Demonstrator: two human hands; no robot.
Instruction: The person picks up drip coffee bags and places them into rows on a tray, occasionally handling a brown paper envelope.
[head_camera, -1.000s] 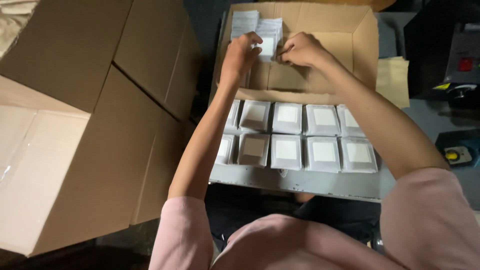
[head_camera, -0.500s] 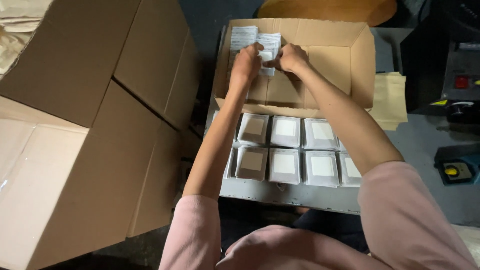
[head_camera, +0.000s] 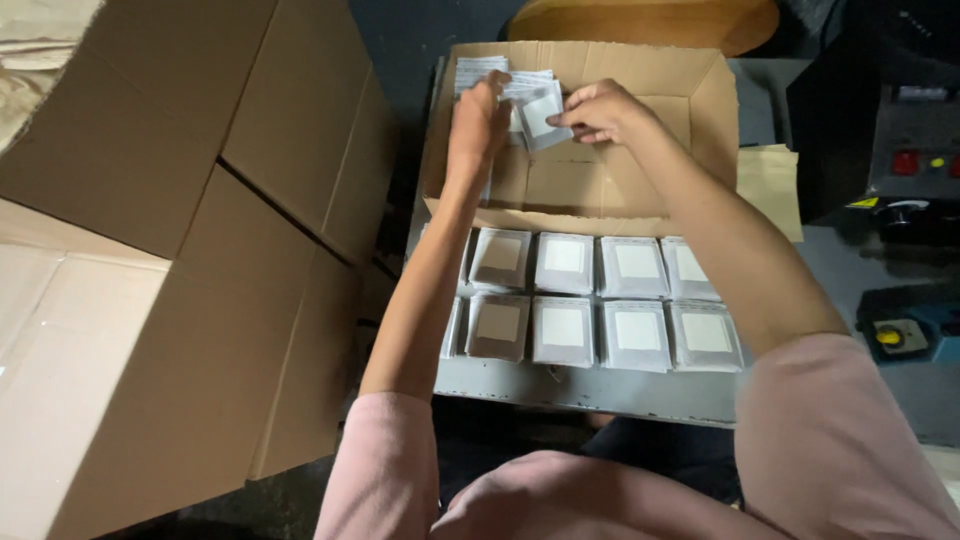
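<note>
The small flat packet (head_camera: 541, 117) sits right between the two hands, up at the far end of the open cardboard box (head_camera: 700, 100). The right hand (head_camera: 600, 110) pinches its right edge with the fingertips. The left hand (head_camera: 480, 118) is curled on its left side, touching it I think (the fingers hide that part). Both hands are about as near. The packet is pale grey with a white square in the middle, tilted a bit. More packets (head_camera: 600, 300) like it lie in two rows on the grey surface (head_camera: 600, 390), nearer the body than the hands.
</note>
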